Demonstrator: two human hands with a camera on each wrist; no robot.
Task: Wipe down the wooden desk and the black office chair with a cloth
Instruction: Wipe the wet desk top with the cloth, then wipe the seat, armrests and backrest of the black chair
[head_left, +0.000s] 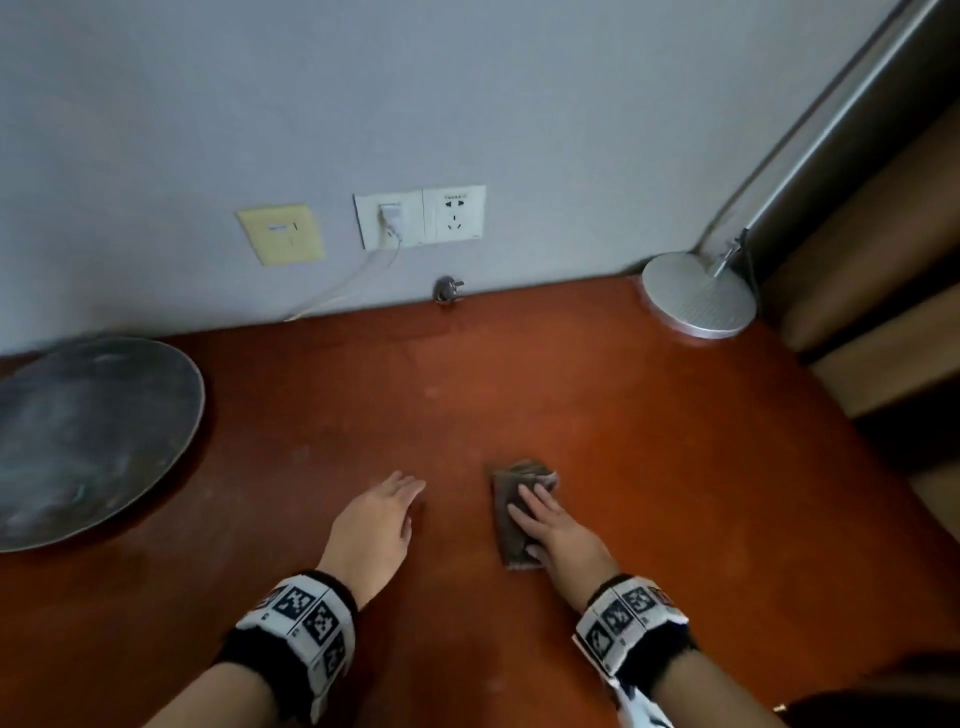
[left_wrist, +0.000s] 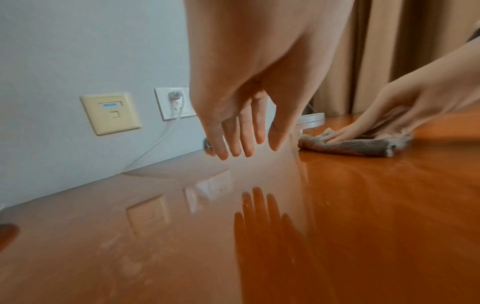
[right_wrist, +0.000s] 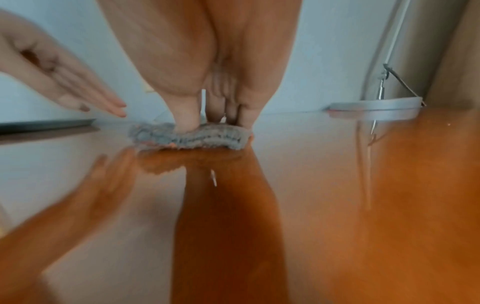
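Note:
A folded grey-brown cloth (head_left: 511, 519) (left_wrist: 350, 146) (right_wrist: 187, 136) lies flat on the glossy reddish wooden desk (head_left: 623, 426) (left_wrist: 363, 205) (right_wrist: 363, 185). My right hand (head_left: 545, 525) (left_wrist: 389, 121) (right_wrist: 215, 115) presses on it with straight fingers, thumb at the cloth's near edge. My left hand (head_left: 382, 519) (left_wrist: 244, 135) (right_wrist: 85, 96) hovers just above the desk to the cloth's left, fingers straight and together, holding nothing. The black office chair is not in view.
A round grey plate-like base (head_left: 88, 436) sits at the desk's left. A silver lamp base (head_left: 701, 293) (right_wrist: 374, 108) stands in the back right corner. Wall sockets (head_left: 421, 215) with a plugged white cable, and brown curtains (head_left: 872, 260) at the right.

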